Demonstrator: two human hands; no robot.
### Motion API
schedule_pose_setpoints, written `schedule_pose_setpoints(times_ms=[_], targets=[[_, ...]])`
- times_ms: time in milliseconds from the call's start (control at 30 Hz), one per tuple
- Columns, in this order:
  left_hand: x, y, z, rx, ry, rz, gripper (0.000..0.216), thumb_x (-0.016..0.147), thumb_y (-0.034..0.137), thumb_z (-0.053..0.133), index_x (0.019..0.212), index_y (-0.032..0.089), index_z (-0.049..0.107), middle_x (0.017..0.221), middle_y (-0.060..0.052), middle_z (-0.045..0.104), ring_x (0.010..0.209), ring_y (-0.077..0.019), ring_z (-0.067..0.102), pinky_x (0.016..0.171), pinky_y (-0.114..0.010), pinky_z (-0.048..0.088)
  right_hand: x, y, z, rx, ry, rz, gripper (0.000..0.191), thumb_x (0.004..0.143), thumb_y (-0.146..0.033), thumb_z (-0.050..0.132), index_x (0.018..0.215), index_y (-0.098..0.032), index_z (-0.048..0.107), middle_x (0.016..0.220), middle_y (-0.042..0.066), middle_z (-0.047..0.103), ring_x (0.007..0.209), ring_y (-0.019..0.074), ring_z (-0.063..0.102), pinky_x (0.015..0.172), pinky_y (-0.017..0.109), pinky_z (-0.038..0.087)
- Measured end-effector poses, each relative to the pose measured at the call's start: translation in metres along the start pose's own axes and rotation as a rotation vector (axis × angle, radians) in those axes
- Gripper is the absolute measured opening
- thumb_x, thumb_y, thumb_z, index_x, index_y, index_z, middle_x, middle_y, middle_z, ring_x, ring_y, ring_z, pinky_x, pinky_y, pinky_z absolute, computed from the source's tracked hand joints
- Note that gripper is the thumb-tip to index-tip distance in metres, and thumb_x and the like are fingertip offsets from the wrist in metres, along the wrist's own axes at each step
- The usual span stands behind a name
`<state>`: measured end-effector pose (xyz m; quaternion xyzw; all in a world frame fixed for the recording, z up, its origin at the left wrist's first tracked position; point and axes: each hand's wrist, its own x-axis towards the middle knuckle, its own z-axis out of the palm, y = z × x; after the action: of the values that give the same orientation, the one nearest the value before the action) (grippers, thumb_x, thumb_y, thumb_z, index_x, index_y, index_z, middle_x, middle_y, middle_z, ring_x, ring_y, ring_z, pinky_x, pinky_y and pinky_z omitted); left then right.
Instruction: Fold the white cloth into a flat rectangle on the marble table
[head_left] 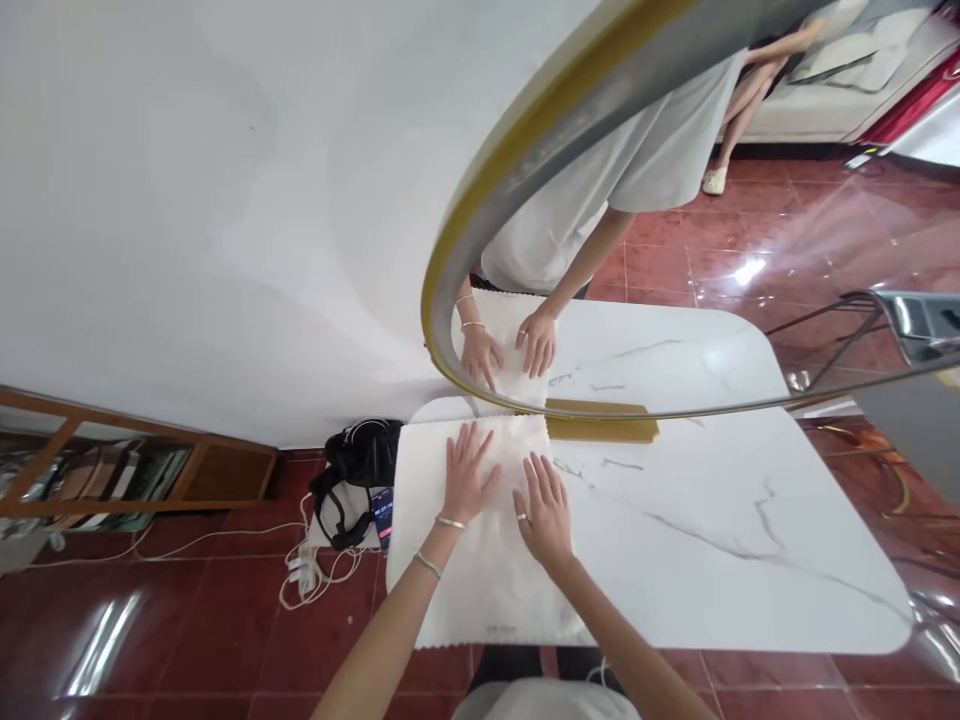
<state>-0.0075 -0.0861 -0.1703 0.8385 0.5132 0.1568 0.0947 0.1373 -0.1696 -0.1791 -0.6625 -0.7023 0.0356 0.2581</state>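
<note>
A white cloth with scalloped edges lies over the left end of the white marbled table. My left hand rests flat on it, fingers spread, with two bracelets on the wrist. Beside it, my right hand presses palm down near the cloth's right edge, fingers stretched out and a ring on one of them. Neither hand grips anything. A gold-rimmed mirror stands at the table's back and reflects both hands and the cloth.
A gold mirror base sits on the table's far edge. To the left are a black bag, a phone and white cables. A wooden cabinet stands by the wall. The mirror shows a seated person's legs.
</note>
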Motion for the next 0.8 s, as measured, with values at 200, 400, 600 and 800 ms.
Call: schedule_pose_setpoints(times_ms=[200,400,600,800], targets=[[0.014,-0.011,0.005,0.067,-0.054,0.013,0.060,0.090,0.037,0.047,0.147,0.030,0.029,0.158,-0.009,0.018,0.145,-0.0327,0.012,0.113,-0.061,0.014,0.056,0.001,0.029,-0.132,-0.108,-0.167,0.055,0.097,-0.022,0.026,0.149,-0.004,0.020,0.150,0.015,0.035,0.142,0.0227,0.024,0.114,0.043,0.025],[0.056,-0.017,0.015,0.034,-0.014,0.004,0.051,0.093,0.031,0.038,0.144,0.031,0.036,0.155,-0.006,0.027,0.144,-0.0314,0.017,0.114,-0.062,0.013,0.103,-0.003,0.041,-0.213,-0.111,0.012,0.052,0.096,-0.025,0.026,0.139,-0.001,0.041,0.144,0.016,0.044,0.138,0.0269,0.032,0.111,0.044,0.026],[0.092,-0.025,0.025,-0.008,-0.037,-0.010,0.047,0.092,0.028,0.040,0.139,0.028,0.043,0.142,-0.007,0.048,0.139,-0.0293,0.030,0.116,-0.060,0.010,0.140,0.004,0.053,-0.250,-0.155,0.183,0.047,0.095,-0.027,0.028,0.129,-0.010,0.055,0.122,0.018,0.063,0.115,0.0331,0.053,0.103,0.055,0.028],[0.043,-0.033,0.007,0.022,0.060,-0.256,0.056,0.092,0.046,0.043,0.142,0.024,0.037,0.155,-0.012,0.026,0.144,-0.0324,0.017,0.114,-0.062,0.014,0.117,0.004,0.042,-0.256,-0.177,0.122,0.050,0.096,-0.034,0.030,0.137,-0.012,0.047,0.138,0.014,0.051,0.129,0.0376,0.037,0.107,0.062,0.017]])
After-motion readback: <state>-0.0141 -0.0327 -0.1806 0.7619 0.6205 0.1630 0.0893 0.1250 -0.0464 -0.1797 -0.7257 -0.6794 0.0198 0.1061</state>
